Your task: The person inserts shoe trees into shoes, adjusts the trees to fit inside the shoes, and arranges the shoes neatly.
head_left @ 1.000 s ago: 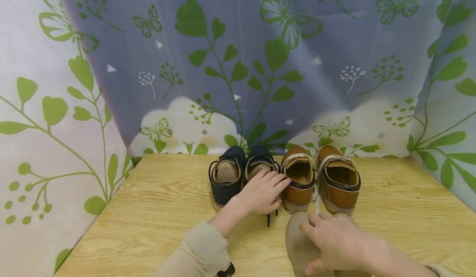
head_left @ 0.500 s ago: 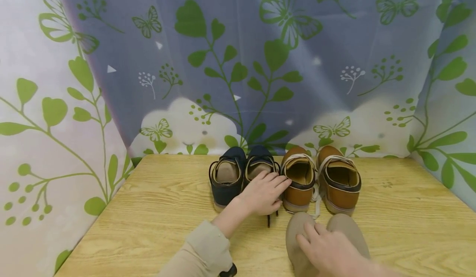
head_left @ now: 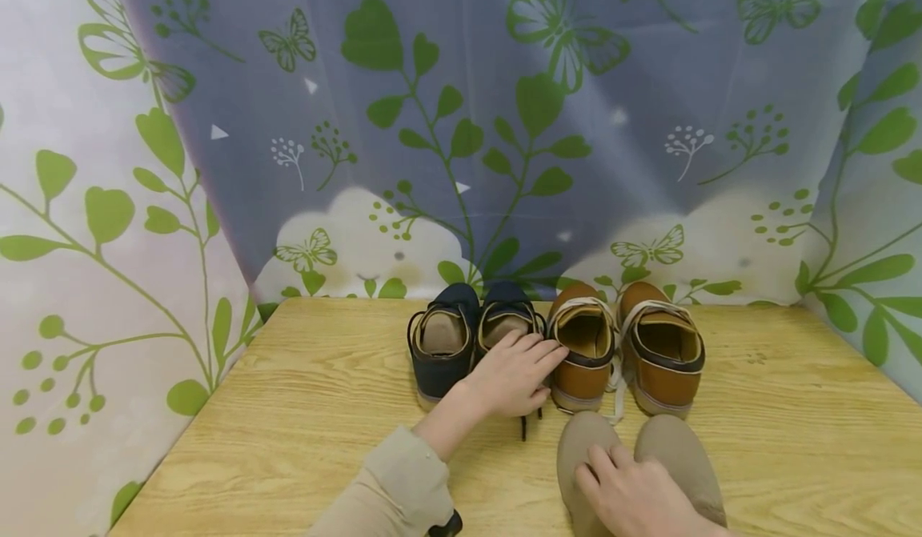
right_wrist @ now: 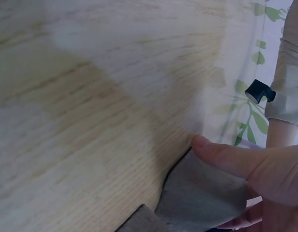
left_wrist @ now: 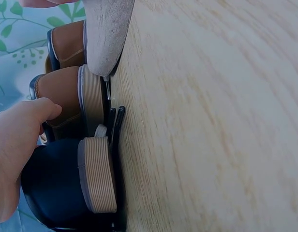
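A navy lace-up shoe pair [head_left: 445, 345] and a brown lace-up shoe pair [head_left: 666, 353] stand side by side, heels towards me. My left hand [head_left: 513, 373] lies over the right navy shoe, its fingers loosely extended towards the left brown shoe. Its thumb [left_wrist: 47, 109] shows beside a brown heel in the left wrist view. Nearer me is a beige shoe pair [head_left: 677, 457], toes pointing to the brown heels. My right hand [head_left: 637, 497] grips the left beige shoe, fingers bent over its top. In the right wrist view its thumb [right_wrist: 221, 157] lies along the shoe's side.
The shoes stand on a wood-grain table [head_left: 302, 409]. A patterned cloth backdrop [head_left: 403, 137] closes off the back and both sides. White laces [head_left: 615, 385] hang between the brown shoes. Black lace ends [head_left: 524, 426] trail below the left hand.
My right hand has drawn back towards me and its fingers have moved off the right beige shoe, uncovering its toe. The left hand and the other shoes have stayed in place.
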### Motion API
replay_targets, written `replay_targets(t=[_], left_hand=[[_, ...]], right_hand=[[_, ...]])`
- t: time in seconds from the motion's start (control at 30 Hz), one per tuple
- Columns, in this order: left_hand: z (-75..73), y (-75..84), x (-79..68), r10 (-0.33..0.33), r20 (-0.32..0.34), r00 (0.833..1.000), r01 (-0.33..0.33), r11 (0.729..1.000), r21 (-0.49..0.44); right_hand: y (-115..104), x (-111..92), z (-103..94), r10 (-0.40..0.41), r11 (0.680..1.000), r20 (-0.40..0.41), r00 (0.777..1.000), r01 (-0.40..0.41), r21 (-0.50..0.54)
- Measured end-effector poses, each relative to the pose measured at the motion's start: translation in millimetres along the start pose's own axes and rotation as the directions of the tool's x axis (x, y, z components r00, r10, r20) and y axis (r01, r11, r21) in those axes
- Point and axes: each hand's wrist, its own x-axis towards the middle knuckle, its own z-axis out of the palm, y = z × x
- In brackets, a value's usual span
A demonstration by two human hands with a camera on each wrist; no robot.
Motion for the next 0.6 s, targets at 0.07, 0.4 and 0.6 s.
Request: replay_targets(t=[0.07, 0.4, 0.6], left_hand=[[0.0, 0.1, 0.2, -0.001, 0.0, 1.0, 0.001, 1.0, 0.0], [-0.1, 0.9, 0.5, -0.008, 0.021, 1.0, 0.008, 1.0, -0.013], [0.8, 1.1, 1.1, -0.01, 0.022, 1.0, 0.011, 1.0, -0.022]], right_hand=[[-0.9, -0.2, 1.3, 0.004, 1.0, -0.006, 1.0, -0.004, -0.004], [-2.7, 0.7, 2.5, 0.013, 1.0, -0.009, 1.0, -0.013, 0.013], [-1.0, 0.3, -0.8, -0.002, 1.0, 0.079, 0.997, 0.0, 0.03]])
